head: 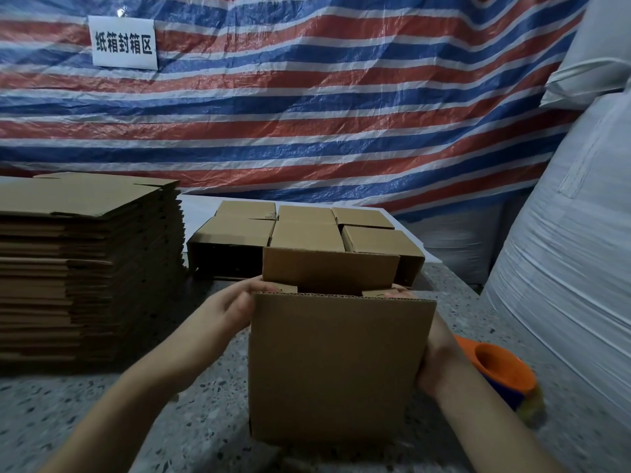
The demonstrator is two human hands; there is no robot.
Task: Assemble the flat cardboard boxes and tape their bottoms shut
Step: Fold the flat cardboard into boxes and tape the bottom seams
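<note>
At the lower centre of the frame, an opened cardboard box [336, 367] stands on the speckled tabletop [102, 421]. The left hand [232, 307] and right hand [438, 356] grip its sides, fingers curled over the side flaps.

White sign [123, 42] on striped tarp [341, 97] reads "纸箱封箱区".

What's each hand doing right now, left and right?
Left hand: grips the left side of the cardboard box, fingers curled over its top edge.
Right hand: holds the box's right side, fingertips at the top edge.
</note>
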